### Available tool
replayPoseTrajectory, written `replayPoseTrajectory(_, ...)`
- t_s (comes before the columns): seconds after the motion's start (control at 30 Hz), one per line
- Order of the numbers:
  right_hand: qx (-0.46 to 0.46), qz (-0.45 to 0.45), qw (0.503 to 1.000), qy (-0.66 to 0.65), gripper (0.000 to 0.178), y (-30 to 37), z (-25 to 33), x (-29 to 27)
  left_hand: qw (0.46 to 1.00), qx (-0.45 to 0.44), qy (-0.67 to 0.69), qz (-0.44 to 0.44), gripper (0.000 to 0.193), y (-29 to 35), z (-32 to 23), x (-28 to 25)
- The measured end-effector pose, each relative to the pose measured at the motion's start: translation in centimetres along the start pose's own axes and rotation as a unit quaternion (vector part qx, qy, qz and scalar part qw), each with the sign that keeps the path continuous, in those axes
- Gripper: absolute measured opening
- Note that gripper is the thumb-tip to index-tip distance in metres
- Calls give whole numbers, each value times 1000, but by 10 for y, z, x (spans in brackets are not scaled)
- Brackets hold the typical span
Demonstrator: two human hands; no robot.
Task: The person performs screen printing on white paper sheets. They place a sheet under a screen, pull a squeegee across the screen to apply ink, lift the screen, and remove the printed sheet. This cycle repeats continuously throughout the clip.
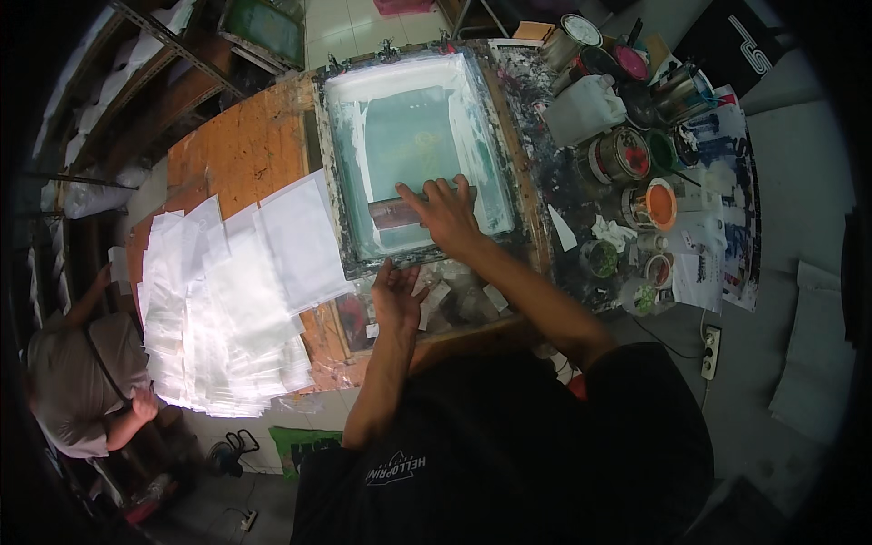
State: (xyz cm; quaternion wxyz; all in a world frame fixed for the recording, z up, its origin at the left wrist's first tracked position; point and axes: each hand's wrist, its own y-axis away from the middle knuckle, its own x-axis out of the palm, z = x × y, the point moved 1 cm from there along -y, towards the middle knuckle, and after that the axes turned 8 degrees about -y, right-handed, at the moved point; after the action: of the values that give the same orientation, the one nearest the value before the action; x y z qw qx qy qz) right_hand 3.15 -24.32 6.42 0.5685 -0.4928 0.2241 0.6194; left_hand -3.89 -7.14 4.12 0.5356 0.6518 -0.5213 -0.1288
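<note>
A screen printing frame (506,182) with white ink around its pale green mesh (409,127) lies on the table. My right hand (445,216) grips a squeegee (392,213) that rests across the lower part of the mesh, its fingers pressing over the top of the bar. At the near edge of the frame is my left hand (397,295), palm turned up, fingers apart and loosely bent. Its fingertips are close to the frame's edge; whether they touch it I cannot tell. To the left, a white sheet (304,241) lies against the frame.
Overlapping white sheets or bags (227,318) cover the table's left side. Ink cans (622,154), a white jug (586,109) and cups crowd the right. Hinge clamps (386,50) stand at the frame's far edge. Another person (86,381) is at the far left, beside shelves.
</note>
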Motion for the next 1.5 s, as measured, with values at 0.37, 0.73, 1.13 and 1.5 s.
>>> replayPoseTrajectory(0.37,11,-59,992,107,64,-113,-89,42,1000,-3,-6,-6,78,-4,0,0)
replayPoseTrajectory(0.73,61,137,988,-21,59,-106,-76,-6,999,-21,14,-29,37,1,-2,-5)
replayPoseTrajectory(1.13,-62,-121,989,54,57,-55,53,-144,941,168,2,295,15,74,-93,55)
replayPoseTrajectory(1.5,-47,-45,998,-2,44,-221,31,-251,405,617,-642,-209,17,-241,-167,73)
